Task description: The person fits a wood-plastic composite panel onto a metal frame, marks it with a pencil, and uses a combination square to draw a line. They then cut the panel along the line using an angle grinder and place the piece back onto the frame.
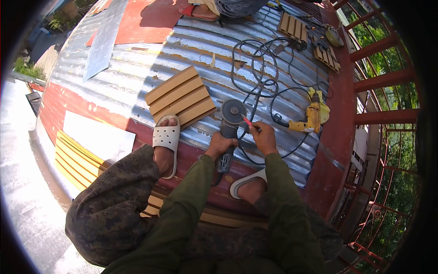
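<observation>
My left hand (pixel 221 144) is wrapped round the body of an angle grinder (pixel 225 160), whose grey disc (pixel 233 111) faces up. My right hand (pixel 264 137) is closed on a slim red tool (pixel 247 121), its far end at the disc's right edge; its exact kind is too small to tell. A grooved tan panel piece (pixel 181 97) lies left of the disc, beside my white slipper (pixel 165 138). To the right, a yellow power drill (pixel 312 118) rests on the corrugated metal sheet (pixel 214 86).
Black cable loops (pixel 255 68) spread over the metal between grinder and drill. Another person's foot in a red sandal (pixel 200 13) is at the top. More grooved pieces (pixel 292 27) lie at upper right. A red railing (pixel 388 118) borders the right side; a yellow slatted panel (pixel 75 160) lies left.
</observation>
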